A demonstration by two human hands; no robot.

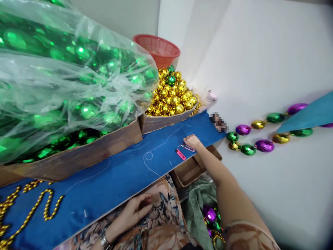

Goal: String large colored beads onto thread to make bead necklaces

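Note:
My left hand (137, 209) rests palm-in over my lap on the flowered clothing, fingers loosely bent and apart, with nothing in it. My right hand (193, 141) lies on the blue table cover (130, 163) with its fingers curled in; whether something is inside them is hidden. Right beside it, by the near edge of the hand, are small thread snips (187, 148). A pink lighter (180, 154) lies just nearer to me. Left of these, a thin white thread (149, 155) loops across the cloth.
A cardboard tray (125, 137) holds a clear bag of green beads (85, 80). Behind are gold beads (173, 99) and a red basket (158, 52). Gold bead strings (39, 205) lie at left. Coloured beads (264, 146) hang at right; an open box (188, 170) sits below.

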